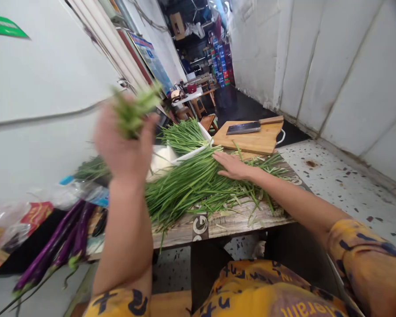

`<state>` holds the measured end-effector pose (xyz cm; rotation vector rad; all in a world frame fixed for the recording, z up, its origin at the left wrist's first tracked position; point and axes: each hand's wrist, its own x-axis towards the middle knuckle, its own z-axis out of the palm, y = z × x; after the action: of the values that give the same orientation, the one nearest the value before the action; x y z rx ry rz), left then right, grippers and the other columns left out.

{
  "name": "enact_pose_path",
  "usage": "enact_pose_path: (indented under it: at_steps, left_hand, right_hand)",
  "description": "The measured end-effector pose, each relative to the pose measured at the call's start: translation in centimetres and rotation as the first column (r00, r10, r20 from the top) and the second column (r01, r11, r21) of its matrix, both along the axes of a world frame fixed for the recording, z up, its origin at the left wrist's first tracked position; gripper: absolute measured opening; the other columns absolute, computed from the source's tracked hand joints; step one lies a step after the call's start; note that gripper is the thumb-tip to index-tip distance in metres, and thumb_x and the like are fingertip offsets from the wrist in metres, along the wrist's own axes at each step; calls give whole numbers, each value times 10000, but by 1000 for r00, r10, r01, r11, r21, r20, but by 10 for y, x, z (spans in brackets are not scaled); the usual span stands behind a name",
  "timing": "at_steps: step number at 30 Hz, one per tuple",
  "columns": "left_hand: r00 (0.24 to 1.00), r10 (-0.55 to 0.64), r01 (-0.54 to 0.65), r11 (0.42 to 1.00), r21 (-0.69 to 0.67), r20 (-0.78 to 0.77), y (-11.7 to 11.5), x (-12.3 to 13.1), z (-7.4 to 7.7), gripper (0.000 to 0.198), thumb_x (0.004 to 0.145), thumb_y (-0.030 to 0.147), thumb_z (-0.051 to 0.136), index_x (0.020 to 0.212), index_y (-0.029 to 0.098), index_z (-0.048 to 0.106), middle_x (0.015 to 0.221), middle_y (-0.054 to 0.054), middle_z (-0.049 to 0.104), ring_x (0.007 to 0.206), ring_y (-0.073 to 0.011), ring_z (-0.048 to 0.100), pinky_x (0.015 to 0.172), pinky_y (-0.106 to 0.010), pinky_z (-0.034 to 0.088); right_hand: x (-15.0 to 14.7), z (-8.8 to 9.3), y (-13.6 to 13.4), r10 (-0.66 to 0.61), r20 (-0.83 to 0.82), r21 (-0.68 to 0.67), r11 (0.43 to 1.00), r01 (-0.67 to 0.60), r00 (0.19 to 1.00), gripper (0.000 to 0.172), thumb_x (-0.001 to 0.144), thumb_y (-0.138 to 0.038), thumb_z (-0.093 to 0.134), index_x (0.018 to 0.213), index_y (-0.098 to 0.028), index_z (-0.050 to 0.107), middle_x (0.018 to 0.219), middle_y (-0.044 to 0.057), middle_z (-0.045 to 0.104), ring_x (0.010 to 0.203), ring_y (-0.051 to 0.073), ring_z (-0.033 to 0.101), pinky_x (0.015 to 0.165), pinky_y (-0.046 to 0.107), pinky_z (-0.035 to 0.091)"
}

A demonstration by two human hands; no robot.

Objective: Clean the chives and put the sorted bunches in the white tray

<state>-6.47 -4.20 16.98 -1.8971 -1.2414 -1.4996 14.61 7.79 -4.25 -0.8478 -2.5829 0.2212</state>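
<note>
My left hand (123, 136) is raised at the left, smeared by motion, with its fingers closed around a small bunch of green leaves (135, 108); the blur hides their exact kind. Flat on the near pile of garlic chives (188, 180) lies my right hand (232, 166), fingers stretched out and touching the stalks' right end. The long thin chives spread across the table (237, 218), with loose bits along the front. More chives (185, 134) fill a white tray (206, 132) just behind the pile. A white object (163, 158) stands beside that tray, partly hidden by my left hand.
Behind the pile, a cleaver (244, 128) rests on a wooden cutting board (239, 143). Several purple eggplants (56, 242) and plastic bags (16, 220) are at the left. White walls flank the table; a wooden stool (208, 122) stands beyond it.
</note>
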Motion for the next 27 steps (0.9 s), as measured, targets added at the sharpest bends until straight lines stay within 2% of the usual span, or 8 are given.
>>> enact_pose_path:
  at_steps: [3,6,8,10,15,20,24,27]
  left_hand:
    - [956,21,-102,958,-268,-291,9,25,-72,271,860,323,589,1106,210,600,1077,-62,672,994,-215,635,918,-354,482]
    - [893,-111,-175,807,-564,-436,24,41,-141,218,921,292,468,943,187,657,930,-87,709,903,-221,655,804,-311,484]
    - [867,-135,-266,690,-673,-480,34,44,-172,234,917,304,472,895,176,667,877,-106,709,849,-233,655,738,-300,466]
    - [863,-121,-319,622,-715,-490,42,42,-189,227,902,322,498,898,180,675,872,-112,712,830,-240,654,703,-293,444]
    - [907,-37,-306,625,-718,-419,55,30,-194,231,882,338,517,907,189,691,886,-117,717,838,-250,649,698,-294,428]
    - [988,-63,-63,660,-749,-139,54,22,-187,228,837,350,583,922,183,712,910,-85,735,848,-240,654,766,-307,457]
    - [985,-100,173,679,-713,144,42,28,-174,220,794,332,627,915,179,729,854,-41,738,793,-214,654,790,-310,481]
    - [945,-132,324,526,-787,301,33,37,-167,218,777,364,640,796,167,732,594,3,653,562,-172,582,645,-287,481]
  right_hand:
    - [21,14,6,-44,-133,5,999,45,990,584,881,-282,547,1436,-143,428,1488,158,428,1354,265,421,1072,426,369]
    - [42,16,6,-184,-96,-79,981,177,978,282,885,-234,528,1085,-154,710,1093,106,714,1024,233,642,884,325,466]
    - [50,10,3,-198,-30,-86,977,194,980,221,874,-224,543,923,-167,751,937,81,737,908,222,657,810,303,462]
    - [50,4,-1,-149,22,-48,987,150,989,205,859,-205,564,926,-178,756,946,81,728,926,224,643,814,305,449]
    - [41,2,-7,-105,57,-20,994,107,993,192,835,-151,571,892,-159,754,949,115,689,980,242,599,843,332,440]
    - [48,18,-8,-16,-315,-194,980,-48,949,129,826,-219,607,816,-150,716,874,75,677,853,188,598,804,322,454]
    - [52,24,-13,-246,-603,-550,817,-172,759,244,782,-395,665,808,-153,666,744,28,681,654,126,584,625,262,459]
    - [46,24,-19,-377,-666,-691,636,-343,644,368,686,-489,742,761,-151,617,682,19,674,578,110,595,532,230,448]
